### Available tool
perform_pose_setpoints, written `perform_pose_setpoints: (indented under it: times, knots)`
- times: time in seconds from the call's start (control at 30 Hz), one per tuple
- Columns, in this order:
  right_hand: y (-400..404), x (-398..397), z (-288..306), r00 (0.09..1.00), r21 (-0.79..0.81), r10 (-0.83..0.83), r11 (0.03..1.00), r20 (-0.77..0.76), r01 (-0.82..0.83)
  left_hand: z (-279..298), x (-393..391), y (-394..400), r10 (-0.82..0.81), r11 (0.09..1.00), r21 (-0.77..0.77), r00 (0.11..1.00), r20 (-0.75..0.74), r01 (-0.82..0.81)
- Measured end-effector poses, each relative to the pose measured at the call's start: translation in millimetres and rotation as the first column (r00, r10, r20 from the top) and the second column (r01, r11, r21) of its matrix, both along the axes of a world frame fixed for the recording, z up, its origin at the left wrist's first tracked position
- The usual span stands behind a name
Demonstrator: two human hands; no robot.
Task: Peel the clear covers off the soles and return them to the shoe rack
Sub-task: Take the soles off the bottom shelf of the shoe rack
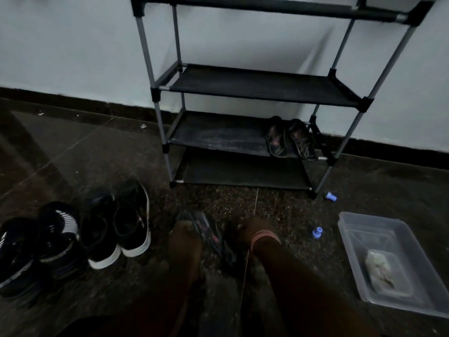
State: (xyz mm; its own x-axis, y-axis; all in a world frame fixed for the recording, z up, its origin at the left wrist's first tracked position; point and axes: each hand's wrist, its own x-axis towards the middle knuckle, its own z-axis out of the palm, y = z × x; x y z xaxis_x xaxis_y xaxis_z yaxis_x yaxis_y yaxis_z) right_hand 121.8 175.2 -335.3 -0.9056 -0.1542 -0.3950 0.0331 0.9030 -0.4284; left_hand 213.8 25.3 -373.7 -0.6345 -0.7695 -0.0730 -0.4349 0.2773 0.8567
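I had both hands low over the dark speckled stone floor [364, 186], in front of the black fabric-shelved shoe rack with grey metal poles [243, 86]; my left hand [185, 235] and my right hand [252, 233], a pink band at its wrist, met on a dark slipper-like shoe with thin reddish stripes [211, 237], which was held just above the floor between them; the light was too dim and blurred for me to tell whether the fingers pinched it or merely touched it, and I could not make out any clear cover; a dark glossy pair of shoes [290, 139] sat at the right end of the rack's third shelf; two black sneakers with white soles [116, 224] and a heap of black-and-white knit trainers [36, 246] stood on the floor to my left; a clear plastic tub [352, 229] holding a pale crumpled wad [377, 267] lay to my right, two small blue caps [317, 231] near it.
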Motion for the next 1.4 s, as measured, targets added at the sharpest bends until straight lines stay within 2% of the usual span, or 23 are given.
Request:
perform_pose_setpoints:
  times: [0.1,0.2,0.27,0.3,0.43,0.53,0.57,0.63,0.7,0.77,0.8,0.87,0.97,1.07,1.23,1.4]
  knots:
    - [16,-44,24,0.997,-0.033,-0.039,0.999,-0.071,0.037,30,-49,17,-0.079,0.989,0.127,0.997,-0.004,0.079]
    - [35,-93,47,0.935,-0.205,-0.301,0.943,-0.187,0.263,39,-112,33,-0.179,0.952,0.248,0.983,-0.031,0.182]
    - [51,-125,58,0.857,-0.322,-0.472,0.86,-0.206,0.397,34,-160,43,-0.264,0.904,0.334,0.963,-0.05,0.266]
    - [57,-137,62,0.817,-0.387,-0.543,0.807,-0.193,0.446,53,-170,55,-0.267,0.875,0.401,0.961,-0.071,0.272]
    - [81,-178,65,0.656,-0.594,-0.745,0.585,-0.123,0.552,88,-226,98,-0.204,0.713,0.659,0.97,-0.132,0.24]
    - [89,-196,60,0.57,-0.64,-0.822,0.446,-0.015,0.626,98,-257,121,-0.145,0.571,0.786,0.971,-0.19,0.239]
    - [91,-199,58,0.567,-0.646,-0.824,0.43,0.006,0.632,101,-262,125,-0.132,0.522,0.818,0.97,-0.203,0.242]
    - [91,-201,56,0.619,-0.664,-0.782,0.427,0.069,0.614,103,-270,131,-0.121,0.456,0.857,0.971,-0.208,0.24]
    - [88,-196,62,0.66,-0.729,-0.723,0.337,0.204,0.595,99,-272,128,-0.105,0.437,0.872,0.975,-0.194,0.221]
    - [83,-189,61,0.678,-0.793,-0.709,0.294,0.194,0.534,92,-272,121,-0.089,0.449,0.865,0.975,-0.205,0.223]
    - [79,-182,62,0.657,-0.819,-0.724,0.234,0.213,0.524,89,-269,116,-0.087,0.453,0.86,0.971,-0.222,0.237]
    - [75,-171,57,0.635,-0.865,-0.701,0.053,0.323,0.499,83,-258,108,-0.07,0.469,0.848,0.968,-0.243,0.247]
    - [72,-143,39,0.641,-0.855,-0.656,-0.014,0.4,0.519,65,-226,104,-0.082,0.489,0.831,0.963,-0.258,0.264]
    - [65,-96,19,0.61,-0.833,-0.621,-0.133,0.492,0.537,38,-179,111,-0.09,0.481,0.82,0.948,-0.304,0.309]
    - [62,-10,-6,0.538,-0.776,-0.628,-0.172,0.561,0.607,-6,-91,127,-0.017,0.49,0.827,0.952,-0.305,0.274]
    - [73,42,-33,0.473,-0.693,-0.639,-0.135,0.607,0.708,-25,-25,141,0.089,0.491,0.864,0.98,-0.176,0.11]
